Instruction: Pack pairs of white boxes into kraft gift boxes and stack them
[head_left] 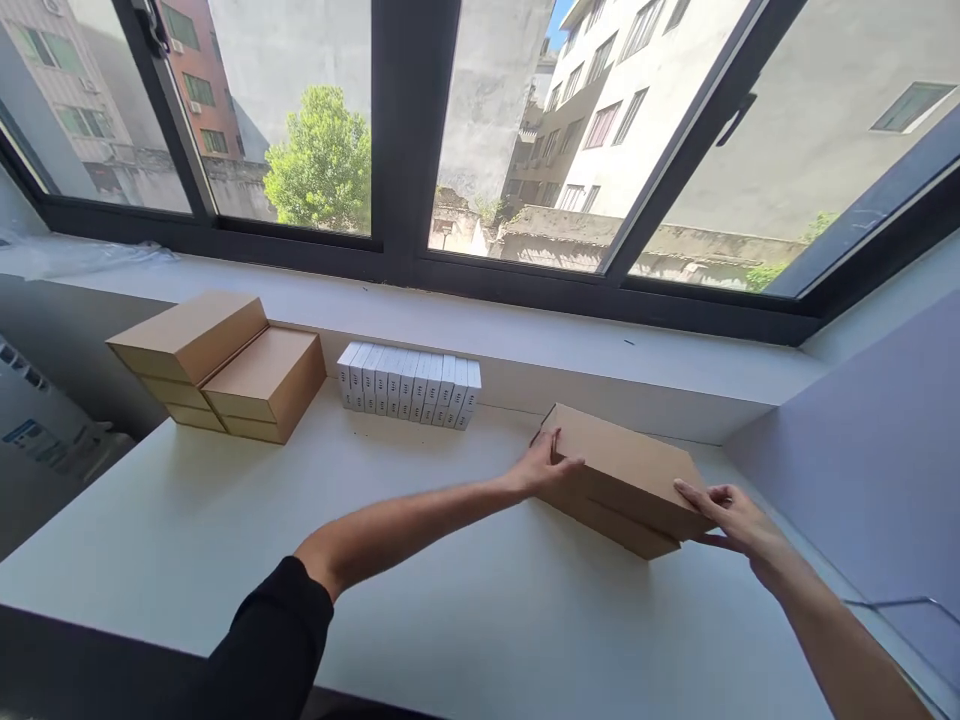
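Note:
A brown cardboard box (622, 455) lies over another brown cardboard box (611, 522) on the right part of the table. My left hand (544, 466) grips the upper box at its left end, thumb along the near edge. At its right end, my right hand (724, 515) has the thumb on top and fingers reaching under the corner. The upper box sits slightly askew to the lower one; whether they touch all along cannot be seen. The far sides of both boxes are hidden.
Stacked brown boxes (255, 375) stand at the table's left back. Rows of small white boxes (409, 385) sit against the sill wall. The white table (420, 580) runs beneath a windowsill (465, 315). A purple wall (870, 440) bounds the right side, with a thin cable (892, 603) near it.

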